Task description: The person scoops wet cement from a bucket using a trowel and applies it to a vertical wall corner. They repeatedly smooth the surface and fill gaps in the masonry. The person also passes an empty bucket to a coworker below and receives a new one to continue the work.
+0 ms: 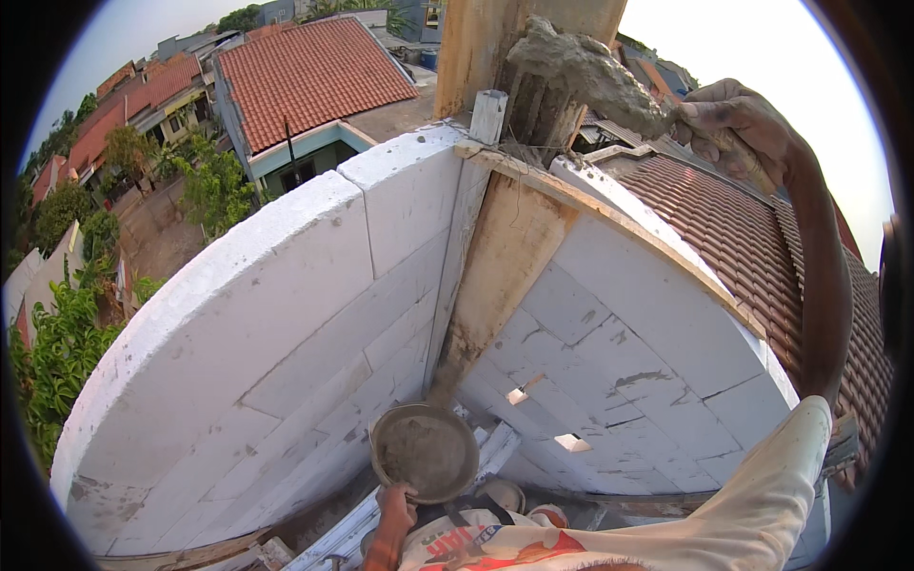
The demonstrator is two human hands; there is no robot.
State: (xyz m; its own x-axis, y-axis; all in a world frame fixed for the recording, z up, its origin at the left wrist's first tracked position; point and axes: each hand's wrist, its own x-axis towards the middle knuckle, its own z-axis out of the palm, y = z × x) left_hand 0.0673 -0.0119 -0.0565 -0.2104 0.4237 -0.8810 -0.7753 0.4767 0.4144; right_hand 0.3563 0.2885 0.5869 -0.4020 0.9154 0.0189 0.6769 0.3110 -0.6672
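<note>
While greenery and red-tiled roofs (314, 71) are spreading out far below at the left, the white block wall (276, 314) is curving across the view, its courses already stacked and its joints mostly closed. This leg of the wall looks built up to its top edge.

Low in the middle, the left hand (394, 504) is gripping the near rim of a round metal pan (425, 451), fingers curled over the edge. The pan is sitting close to the body, below the corner, and it is carrying only a thin smear of grey mortar, so most of its load seems to be used up.

At the corner, a wooden form board (495, 276) is running upward between the two wall legs, and rusty steel bars (543, 109) are rising out of the gap at the top. That gap looks to be the part still wanting fill; small openings are also showing in the right-hand wall (657, 352).

To the right, the right arm is reaching high and nearly straight, its light sleeve bunched at the shoulder. The right hand (738, 128) is closing tightly around a handle, presumably of a trowel, though the blade is buried beneath a heaped load of wet mortar (590, 71). That load is hanging just above the bars and the column top, beside the upper boards.
</note>
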